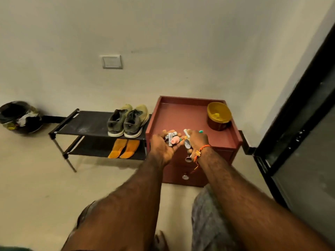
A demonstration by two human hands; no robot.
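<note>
Head view: a heap of bits (172, 139), what look like small batteries, a pink piece and other oddments, lies in the cupped palm of the left hand (160, 147), whose fingers curl up round it. Just beside it, touching or nearly so, the right hand (198, 140) pinches a white tube (186, 132), with a green-tipped piece showing past its knuckles; an orange thread band (201, 151) sits on that wrist. Both hands hang over the front edge of a red-brown cabinet (181, 115), above its tray-like top. A yellow-lidded jar (219, 115) stands in the tray's far right corner. The drawers below seem closed, as far as their knobs (188, 159) show. The gathering looks largely done, since the loose things are in hand; finding them a place, perhaps a drawer or the jar, is left. Left of the cabinet stands a rack (90, 124) with shoes (126, 122) and orange insoles (124, 148), and a bin (19, 116) beyond.
</note>
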